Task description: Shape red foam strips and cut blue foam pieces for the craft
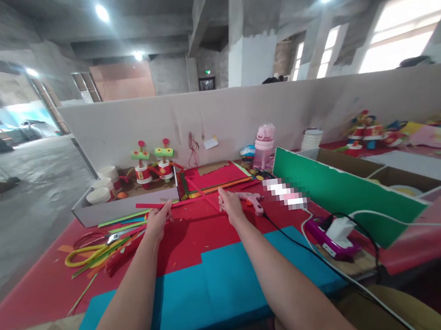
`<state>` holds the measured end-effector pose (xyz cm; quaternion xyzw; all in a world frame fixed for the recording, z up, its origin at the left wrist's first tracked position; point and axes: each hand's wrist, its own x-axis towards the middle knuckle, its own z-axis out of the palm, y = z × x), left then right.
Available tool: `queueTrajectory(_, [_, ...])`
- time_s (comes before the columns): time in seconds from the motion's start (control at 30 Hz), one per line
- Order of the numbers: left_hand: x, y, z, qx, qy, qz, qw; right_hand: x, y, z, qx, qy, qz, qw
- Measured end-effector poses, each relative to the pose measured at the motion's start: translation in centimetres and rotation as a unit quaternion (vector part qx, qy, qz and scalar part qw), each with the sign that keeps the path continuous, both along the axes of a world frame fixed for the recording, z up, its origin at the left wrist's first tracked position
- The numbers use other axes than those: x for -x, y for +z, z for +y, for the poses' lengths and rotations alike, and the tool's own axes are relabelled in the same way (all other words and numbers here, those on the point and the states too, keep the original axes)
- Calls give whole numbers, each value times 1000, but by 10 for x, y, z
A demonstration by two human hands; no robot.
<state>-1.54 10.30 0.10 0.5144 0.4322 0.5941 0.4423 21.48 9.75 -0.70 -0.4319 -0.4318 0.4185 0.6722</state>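
My left hand (158, 222) is closed, its fingers pinching a narrow red paper strip (145, 206) that pokes out to the left. A second red paper strip (204, 195) slants up and left from my right hand (231, 205), which is closed on its lower end. The two strips lie close together between my hands; whether they are joined I cannot tell. Just right of my right hand rests a pink glue gun (254, 202) with a black cord. Scissors with yellow handles (79, 256) lie left of my left hand among coloured paper strips (122, 218).
Blue boards (227, 287) cover the red table's (182, 244) near edge. At the back left, a box (101, 211) holds white cups and two paper-cup figures (143, 172). A pink bottle (265, 146), a green panel (340, 193) and a purple power strip (332, 242) stand on the right.
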Motion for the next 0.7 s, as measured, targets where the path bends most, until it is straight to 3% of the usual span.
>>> queueTrajectory(0.13, [2,4,1,11,23,-129,991,-1,2,-1,-9,-55,50,997])
queueTrajectory(0.2, [0,6,-1,18,16,-190,982,6,1,-3,-6,-11,36,999])
queueTrajectory(0.27, [-7,9,-5,30,-22,-205,978,16,-1,-8,9,93,-4,996])
queueTrajectory(0.4, [-25,11,-17,47,-105,-197,974,36,-3,-21,56,294,-126,946])
queueTrajectory(0.47, [-33,11,-22,58,-125,-188,972,41,-2,-26,62,342,-150,925])
queueTrajectory(0.6, [-39,9,-27,81,-179,-100,975,40,1,-26,49,319,-48,945])
queueTrajectory(0.7, [-38,9,-28,49,-190,-30,980,36,2,-22,45,313,12,949])
